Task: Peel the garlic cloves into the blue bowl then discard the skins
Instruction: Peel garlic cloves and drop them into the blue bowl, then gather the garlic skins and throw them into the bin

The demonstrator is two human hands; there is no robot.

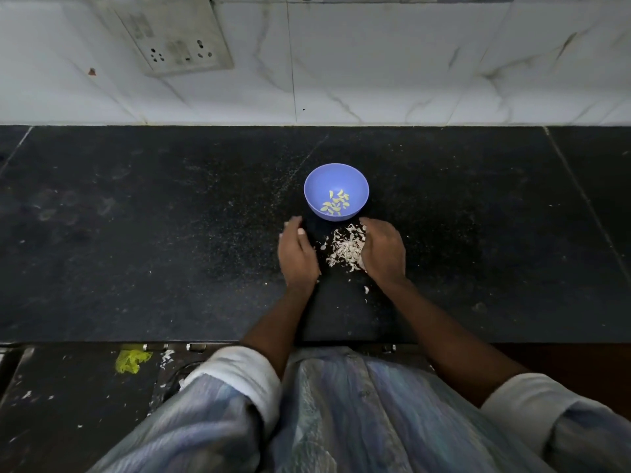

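Skins lie between cupped, spread hands — right hand touching them.

Both forearms are extended from the bottom of the frame toward its centre, bare below rolled-up sleeves. The left hand is set on edge, fingers curved, palm turned inward. The right hand is cupped palm-down just right of centre, fingers curled inward toward the left hand.
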